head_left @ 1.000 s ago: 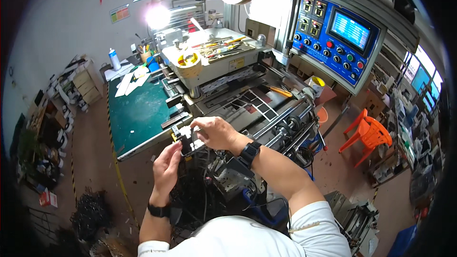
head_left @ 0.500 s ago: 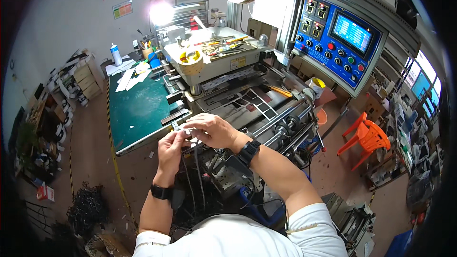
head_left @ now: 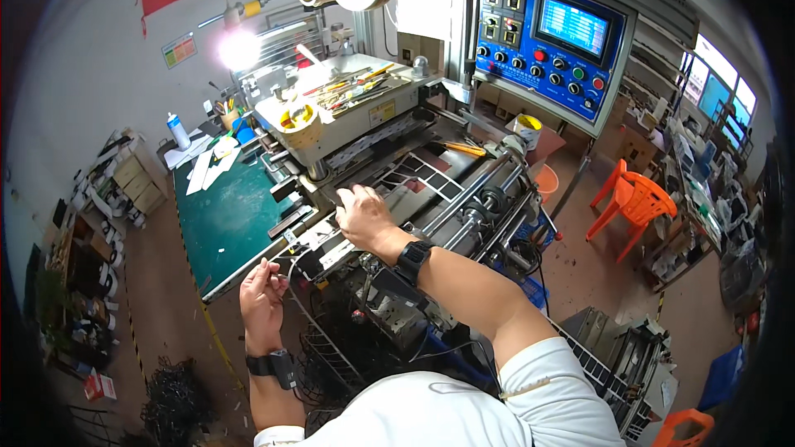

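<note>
My left hand [head_left: 263,302] is beside the machine's near left edge, thumb and fingers pinched together; what they hold is too small to make out. Close to its fingertips a thin pale strip [head_left: 300,291] curves off the machine edge and runs down toward my body. My right hand [head_left: 367,219] reaches over the machine bed, its fingers bent and apart, with nothing visible in them. Just beyond it lies a web with black-framed pale rectangles [head_left: 435,180], leading in under the press head [head_left: 364,126]. Steel rollers [head_left: 476,213] stand to the right of this hand.
A green-topped table [head_left: 228,219] adjoins the machine on the left. Tools [head_left: 352,87] and tape rolls [head_left: 296,118] lie on the press head. A blue control panel [head_left: 546,45] hangs at the right, with an orange chair [head_left: 633,203] below. Dark scrap [head_left: 178,401] is heaped on the floor.
My hands, together at the machine's left edge before, have parted. The left has drawn back toward me and left; the right has moved forward over the bed. The view has shifted.
</note>
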### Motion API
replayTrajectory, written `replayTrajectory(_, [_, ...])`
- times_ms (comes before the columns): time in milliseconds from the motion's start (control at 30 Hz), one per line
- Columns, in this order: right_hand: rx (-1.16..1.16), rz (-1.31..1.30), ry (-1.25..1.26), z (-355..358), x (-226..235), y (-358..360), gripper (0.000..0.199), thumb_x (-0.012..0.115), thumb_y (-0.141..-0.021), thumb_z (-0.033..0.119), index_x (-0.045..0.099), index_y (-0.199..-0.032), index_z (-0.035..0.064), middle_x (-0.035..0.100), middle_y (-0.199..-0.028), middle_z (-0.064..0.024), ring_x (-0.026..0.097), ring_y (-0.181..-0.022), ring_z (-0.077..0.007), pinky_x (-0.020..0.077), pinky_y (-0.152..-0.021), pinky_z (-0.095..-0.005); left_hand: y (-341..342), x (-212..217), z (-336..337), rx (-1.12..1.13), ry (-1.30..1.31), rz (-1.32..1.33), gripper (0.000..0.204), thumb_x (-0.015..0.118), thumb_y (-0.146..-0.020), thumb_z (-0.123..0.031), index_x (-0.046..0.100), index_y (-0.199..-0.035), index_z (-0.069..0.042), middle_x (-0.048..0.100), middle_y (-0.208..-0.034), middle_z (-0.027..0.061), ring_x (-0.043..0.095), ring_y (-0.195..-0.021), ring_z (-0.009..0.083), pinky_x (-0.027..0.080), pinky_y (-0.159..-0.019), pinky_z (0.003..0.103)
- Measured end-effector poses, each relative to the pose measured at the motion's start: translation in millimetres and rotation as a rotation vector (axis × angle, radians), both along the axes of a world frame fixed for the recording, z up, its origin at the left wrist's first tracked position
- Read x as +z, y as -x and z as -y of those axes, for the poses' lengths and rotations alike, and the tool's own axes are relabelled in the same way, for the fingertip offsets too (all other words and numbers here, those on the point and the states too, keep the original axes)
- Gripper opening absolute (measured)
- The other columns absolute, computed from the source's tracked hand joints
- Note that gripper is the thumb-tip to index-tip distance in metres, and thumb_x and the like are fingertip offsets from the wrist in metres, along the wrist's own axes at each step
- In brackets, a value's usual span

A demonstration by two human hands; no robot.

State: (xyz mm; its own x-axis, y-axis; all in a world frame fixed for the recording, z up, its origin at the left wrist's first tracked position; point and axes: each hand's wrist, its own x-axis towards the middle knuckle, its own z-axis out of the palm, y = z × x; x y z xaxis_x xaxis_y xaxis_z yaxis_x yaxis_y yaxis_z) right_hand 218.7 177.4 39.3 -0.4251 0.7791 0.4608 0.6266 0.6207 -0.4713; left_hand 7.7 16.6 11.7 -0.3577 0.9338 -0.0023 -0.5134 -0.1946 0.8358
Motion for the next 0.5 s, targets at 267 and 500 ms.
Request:
replayTrajectory(267, [0.000, 0.335, 0.139, -6.4, -4.5, 2.6, 0.031, 0.054, -0.086, 0.023, 0.072, -0.099, 0.0017, 0.071, -0.106, -0.0229, 0.063, -0.113, -0.0335, 0.0306, -0.115, -0.0444, -10.4, 18.6, 11.7, -0.001, -0.070, -0.015, 0.025, 0.057, -0.102, -0.021, 0.068, -0.090, -0.002, 0.064, -0.068, 0.0017, 0.063, -0.063, 0.0105, 0.056, -0.065, 0.025])
replayTrajectory(500, [0.083, 0.223, 0.009, 4.6, 2.4, -0.1, 0.030, 0.051, -0.091, 0.026, 0.069, -0.103, 0.0051, 0.070, -0.102, -0.0209, 0.064, -0.105, -0.0357, 0.0396, -0.108, -0.0461, -1.3, 31.4, 30.1, 0.115, -0.147, -0.144, 0.028, 0.060, -0.101, -0.024, 0.068, -0.086, -0.002, 0.062, -0.065, 0.0011, 0.059, -0.057, 0.0089, 0.055, -0.062, 0.025])
